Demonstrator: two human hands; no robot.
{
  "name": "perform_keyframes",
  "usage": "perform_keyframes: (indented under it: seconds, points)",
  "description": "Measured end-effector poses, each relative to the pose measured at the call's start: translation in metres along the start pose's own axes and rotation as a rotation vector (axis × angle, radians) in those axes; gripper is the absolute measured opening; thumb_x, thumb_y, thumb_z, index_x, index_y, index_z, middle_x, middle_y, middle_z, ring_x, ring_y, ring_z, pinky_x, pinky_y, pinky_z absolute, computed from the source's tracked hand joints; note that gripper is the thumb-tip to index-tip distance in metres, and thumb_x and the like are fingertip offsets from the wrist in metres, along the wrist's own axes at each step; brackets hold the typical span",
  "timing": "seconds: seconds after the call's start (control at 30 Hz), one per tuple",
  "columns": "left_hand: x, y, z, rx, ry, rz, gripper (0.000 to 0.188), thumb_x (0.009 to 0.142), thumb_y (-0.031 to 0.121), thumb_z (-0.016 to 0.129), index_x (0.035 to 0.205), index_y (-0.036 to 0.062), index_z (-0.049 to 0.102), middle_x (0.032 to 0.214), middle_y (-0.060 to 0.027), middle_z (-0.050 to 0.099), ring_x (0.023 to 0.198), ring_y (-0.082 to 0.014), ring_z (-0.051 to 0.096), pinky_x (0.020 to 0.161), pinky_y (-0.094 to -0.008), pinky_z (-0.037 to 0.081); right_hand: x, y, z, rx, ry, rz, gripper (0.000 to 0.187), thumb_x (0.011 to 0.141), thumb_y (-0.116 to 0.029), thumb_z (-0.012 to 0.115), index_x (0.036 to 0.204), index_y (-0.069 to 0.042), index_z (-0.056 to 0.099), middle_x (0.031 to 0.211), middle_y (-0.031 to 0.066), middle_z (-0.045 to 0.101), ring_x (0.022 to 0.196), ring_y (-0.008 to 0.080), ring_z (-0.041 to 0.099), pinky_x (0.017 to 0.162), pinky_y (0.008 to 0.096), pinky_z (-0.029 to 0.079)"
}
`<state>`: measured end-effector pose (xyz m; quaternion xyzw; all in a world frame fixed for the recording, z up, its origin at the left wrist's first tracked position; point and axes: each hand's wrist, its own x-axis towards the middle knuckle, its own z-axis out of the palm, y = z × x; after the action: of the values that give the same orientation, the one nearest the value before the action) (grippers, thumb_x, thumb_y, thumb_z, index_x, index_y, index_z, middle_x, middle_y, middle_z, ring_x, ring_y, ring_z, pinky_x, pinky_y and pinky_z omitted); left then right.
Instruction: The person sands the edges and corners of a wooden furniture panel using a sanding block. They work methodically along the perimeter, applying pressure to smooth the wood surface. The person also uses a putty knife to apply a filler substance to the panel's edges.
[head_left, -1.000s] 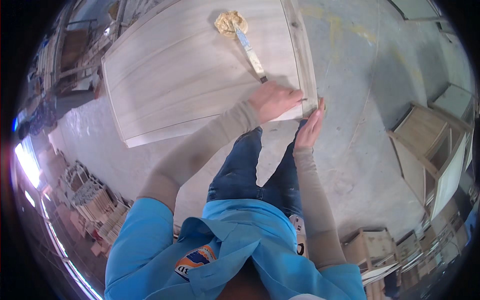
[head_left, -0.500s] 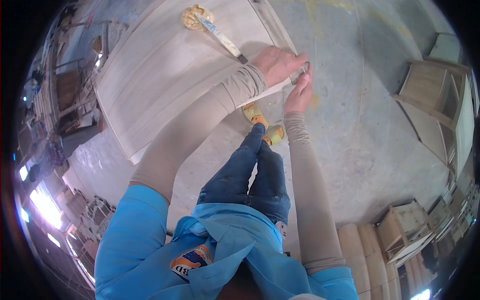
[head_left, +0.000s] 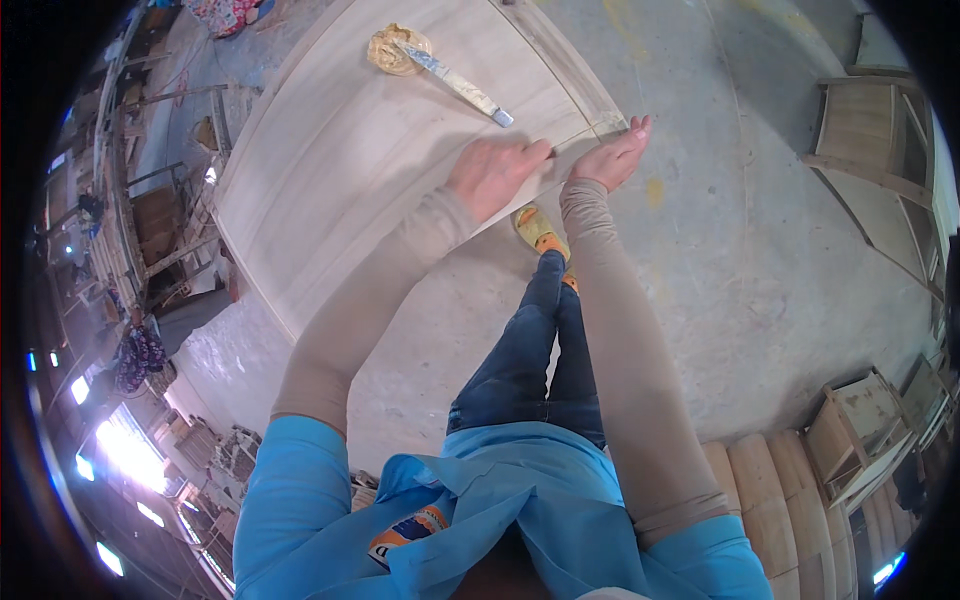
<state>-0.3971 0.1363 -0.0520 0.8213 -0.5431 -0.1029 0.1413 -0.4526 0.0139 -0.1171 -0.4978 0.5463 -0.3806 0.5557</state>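
A pale wooden panel point(head_left: 330, 150) with a frame strip along its right side lies before me. My left hand point(head_left: 495, 175) is over its near edge with the fingers curled closed; whatever is in them, if anything, is hidden. At the panel's near right corner is my right hand point(head_left: 612, 158), palm turned up, fingers stretched out beside the frame strip's end. Beyond my left hand, a putty knife point(head_left: 460, 85) with a smeared blade lies on the panel. One end of it rests on a lump of tan putty point(head_left: 393, 50).
Grey concrete floor point(head_left: 720, 260) surrounds the panel, and my feet in yellow footwear point(head_left: 538, 230) stand just under its near edge. Unfinished wooden cabinets point(head_left: 865, 140) are at the right. Stacked boards point(head_left: 765, 490) lie at the lower right, and wooden frames point(head_left: 165, 200) clutter the left.
My left hand has drawn back from the corner toward the left, away from my right hand. The right hand stays by the corner, its fingers now turned outward. The view has shifted slightly.
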Motion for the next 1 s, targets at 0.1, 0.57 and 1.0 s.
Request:
perform_keyframes:
  seconds: [0.1,0.57,1.0]
  points:
    - [-0.044,-0.009,-0.015,0.008,-0.03,-0.024,0.011,0.086,0.019,0.056,0.095,0.012,0.058,0.07,-0.0076,0.061,0.064,-0.0276,0.063,0.057,-0.04,0.048,0.002,0.002,-0.001,-0.03,0.016,-0.021,0.049,0.103,-0.028,0.025,0.137,0.004,0.039,0.134,0.0213,0.049,0.125,0.0313,0.047,0.104,0.0381,0.038]
    - [0.081,0.016,0.011,-0.126,0.074,-0.064,0.017,0.09,0.028,0.058,0.091,0.0105,0.054,0.066,-0.01,0.062,0.06,-0.0308,0.061,0.052,-0.0434,0.046,-0.001,-0.007,0.0,-0.061,0.012,0.026,0.055,0.102,-0.037,0.021,0.135,0.002,0.043,0.125,0.0204,0.056,0.118,0.0308,0.053,0.101,0.0384,0.038]
    - [0.111,0.034,0.008,0.011,0.038,0.052,0.026,0.088,0.036,0.057,0.089,0.0101,0.054,0.069,-0.0103,0.064,0.064,-0.0303,0.064,0.053,-0.0412,0.048,0.001,0.0,0.001,-0.097,0.04,-0.051,0.052,0.101,-0.033,0.026,0.131,0.004,0.045,0.117,0.0217,0.06,0.111,0.0336,0.056,0.096,0.0402,0.041]
